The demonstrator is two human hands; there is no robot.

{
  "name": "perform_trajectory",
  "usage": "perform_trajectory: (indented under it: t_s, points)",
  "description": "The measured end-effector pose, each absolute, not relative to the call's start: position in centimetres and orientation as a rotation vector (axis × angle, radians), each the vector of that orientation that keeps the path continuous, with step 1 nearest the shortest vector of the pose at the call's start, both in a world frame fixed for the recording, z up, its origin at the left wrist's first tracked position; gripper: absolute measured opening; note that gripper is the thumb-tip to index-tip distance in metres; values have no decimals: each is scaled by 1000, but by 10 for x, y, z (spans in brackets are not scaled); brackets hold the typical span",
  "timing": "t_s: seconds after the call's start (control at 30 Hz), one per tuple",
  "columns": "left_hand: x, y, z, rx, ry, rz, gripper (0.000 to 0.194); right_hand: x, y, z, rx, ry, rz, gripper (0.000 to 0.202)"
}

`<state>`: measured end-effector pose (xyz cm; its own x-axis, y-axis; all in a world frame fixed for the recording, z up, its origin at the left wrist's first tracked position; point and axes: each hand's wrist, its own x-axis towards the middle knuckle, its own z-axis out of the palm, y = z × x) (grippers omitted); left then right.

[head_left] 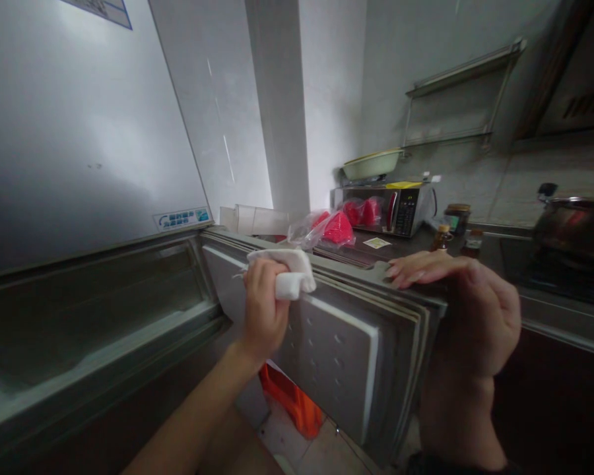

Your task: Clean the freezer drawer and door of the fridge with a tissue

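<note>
A folded white cloth (pixel 294 282) is gripped in my left hand (pixel 264 310) and presses against the top edge of an open refrigerator door (pixel 334 359). The fingers of this hand are closed round the cloth. Farther right, my right hand (pixel 475 310) holds the door by its upper outer corner, its fingers lying over the top edge. The thumb of that hand is not clearly visible. The door's inner panel and rubber seal face me. To the left, the refrigerator compartment (pixel 94 316) stands open and looks dark inside.
Behind the door, red items in clear plastic (pixel 339 227) lie on the counter before a microwave (pixel 400 211) topped by a pale green basin (pixel 373 165). Small bottles (pixel 441 237) and a pot (pixel 577 227) are at right. An orange container (pixel 294 402) is on the floor below.
</note>
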<state>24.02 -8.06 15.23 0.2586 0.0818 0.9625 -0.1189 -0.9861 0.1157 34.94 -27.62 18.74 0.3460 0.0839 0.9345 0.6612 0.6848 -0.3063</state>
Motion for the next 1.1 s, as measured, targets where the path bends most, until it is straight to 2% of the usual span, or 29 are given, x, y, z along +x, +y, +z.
perform_trajectory:
  t_s: [0.2,0.43,0.63,0.8,0.97,1.1]
  points:
    - [240,-140,171,2599,-887,1794,19,348,-277,187,-774,-1161,-407,35]
    - [254,-144,196,2706,-1744,1664,21,357,-276,187,-810,-1135,-415,32]
    - [260,-149,187,2757,-1825,1466,19,370,-274,188,-782,-1165,-401,35]
    - [261,-153,133,2746,-1789,1348,24,373,-274,185,-784,-1194,-406,34]
    - [253,-151,69,2874,-1804,1008,26,373,-275,183,-807,-1172,-399,35]
    - [249,-150,72,2889,-1889,906,33,372,-275,184,-805,-1183,-398,36]
